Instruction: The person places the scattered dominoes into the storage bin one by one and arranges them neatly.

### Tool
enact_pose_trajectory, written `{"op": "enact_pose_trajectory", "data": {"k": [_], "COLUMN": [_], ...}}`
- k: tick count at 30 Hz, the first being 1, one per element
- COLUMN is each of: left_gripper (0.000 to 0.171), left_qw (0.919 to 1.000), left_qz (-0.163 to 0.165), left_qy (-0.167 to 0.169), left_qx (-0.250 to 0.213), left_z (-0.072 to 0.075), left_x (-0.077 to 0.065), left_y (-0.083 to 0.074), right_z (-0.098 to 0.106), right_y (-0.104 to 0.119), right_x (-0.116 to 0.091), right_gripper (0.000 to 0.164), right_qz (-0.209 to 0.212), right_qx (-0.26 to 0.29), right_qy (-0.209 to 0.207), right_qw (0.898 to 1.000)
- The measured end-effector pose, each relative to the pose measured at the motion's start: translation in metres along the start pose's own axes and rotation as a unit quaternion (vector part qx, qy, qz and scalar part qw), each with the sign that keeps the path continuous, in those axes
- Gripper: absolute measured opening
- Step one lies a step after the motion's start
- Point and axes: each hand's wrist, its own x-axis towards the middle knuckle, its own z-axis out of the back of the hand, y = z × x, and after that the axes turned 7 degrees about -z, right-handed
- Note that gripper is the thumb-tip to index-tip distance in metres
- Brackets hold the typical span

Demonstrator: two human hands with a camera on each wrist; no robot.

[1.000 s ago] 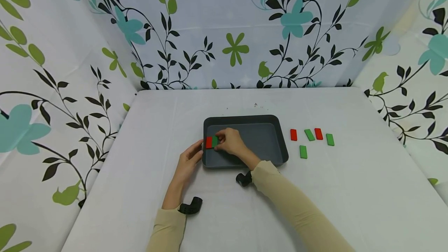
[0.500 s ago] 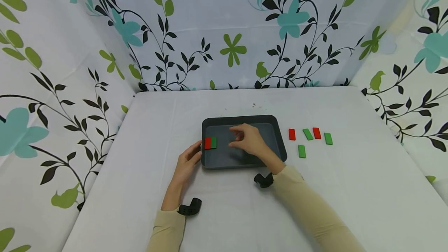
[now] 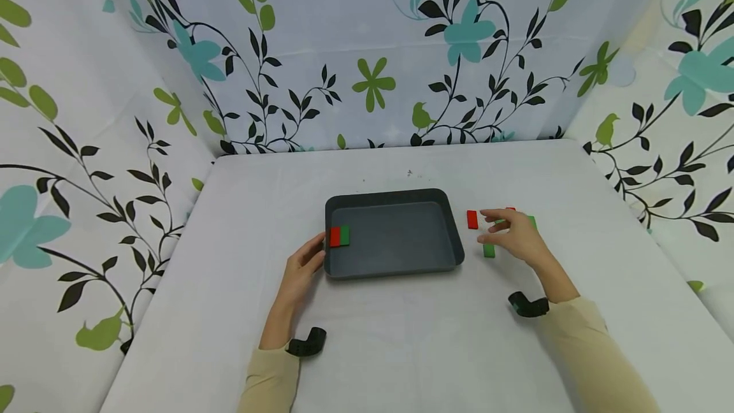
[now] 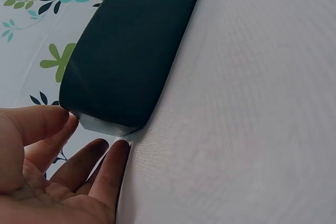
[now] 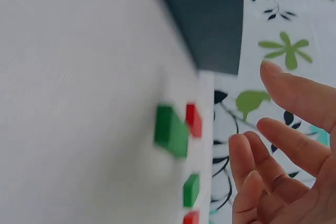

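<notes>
A dark grey baking tray (image 3: 395,268) lies on the white table. Inside its left end sit a red block (image 3: 335,236) and a green block (image 3: 345,236), side by side. My left hand (image 3: 299,273) rests at the tray's left end, fingers relaxed; in the left wrist view its fingertips (image 4: 122,148) are right at the tray's corner. My right hand (image 3: 516,236) hovers over the loose blocks right of the tray, fingers spread and nothing between them. A red block (image 3: 472,219) and a green block (image 3: 489,250) show beside it; the hand partly hides others.
Black wrist cameras (image 3: 306,342) are strapped to both wrists. A curtain (image 3: 378,50) with leaf and flower prints surrounds the table (image 3: 401,349) at the back and sides.
My right hand has let go of the green block beside the red one in the tray and moved right, out over the loose blocks. The left hand stays at the tray's end.
</notes>
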Motion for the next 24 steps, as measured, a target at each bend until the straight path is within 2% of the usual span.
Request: {"op": "enact_pose_trajectory", "data": {"k": [4, 9, 15, 24], "left_gripper": [0.046, 0.046, 0.046, 0.046], "left_qw": [1.0000, 1.0000, 0.9999, 1.0000], "left_qz": [0.000, -0.004, -0.013, -0.006], "left_qy": [0.000, -0.002, -0.002, -0.004], "left_qx": [-0.001, -0.003, -0.004, -0.005], "left_z": [0.000, 0.001, 0.000, 0.000], "left_x": [-0.002, -0.003, -0.002, -0.002], "left_y": [0.001, 0.002, 0.002, 0.000], "right_z": [0.006, 0.001, -0.003, -0.006], "right_y": [-0.018, -0.030, -0.032, -0.033], "right_x": [-0.005, -0.007, -0.008, -0.008], "right_gripper": [0.062, 0.062, 0.057, 0.050], "right_qz": [-0.040, -0.061, -0.062, -0.046], "right_qx": [0.002, -0.007, -0.010, -0.020], "right_qy": [0.023, 0.030, 0.019, 0.005], "right_qw": [0.999, 0.998, 0.998, 0.999]}}
